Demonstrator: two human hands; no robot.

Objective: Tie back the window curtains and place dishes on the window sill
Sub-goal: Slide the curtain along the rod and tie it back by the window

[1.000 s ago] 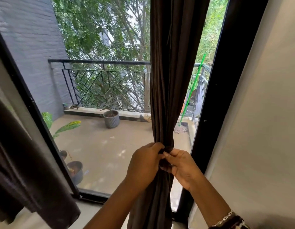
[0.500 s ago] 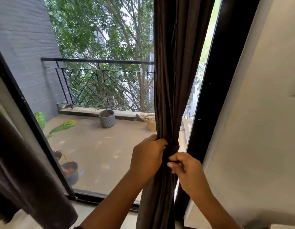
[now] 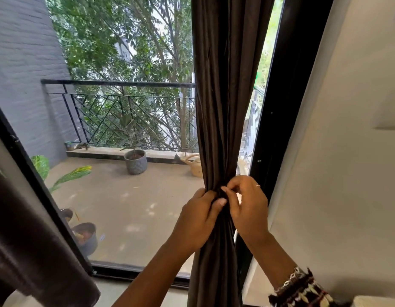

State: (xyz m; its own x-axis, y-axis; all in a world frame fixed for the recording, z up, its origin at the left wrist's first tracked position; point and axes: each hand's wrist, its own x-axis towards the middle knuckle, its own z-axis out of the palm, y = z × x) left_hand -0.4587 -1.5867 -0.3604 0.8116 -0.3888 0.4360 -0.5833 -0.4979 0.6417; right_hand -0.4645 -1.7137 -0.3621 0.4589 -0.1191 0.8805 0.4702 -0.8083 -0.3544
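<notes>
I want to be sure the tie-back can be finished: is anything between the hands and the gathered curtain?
Nothing visible does. The left hand grips the curtain at its cinched waist, and the right hand pinches the fabric at the same spot. Both touch it directly.

Narrow gap btw curtain point(image 3: 225, 85) & frame point(image 3: 280, 107)

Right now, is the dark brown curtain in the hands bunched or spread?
Bunched: the dark brown fabric curtain narrows where the left hand and right hand grip it.
</notes>
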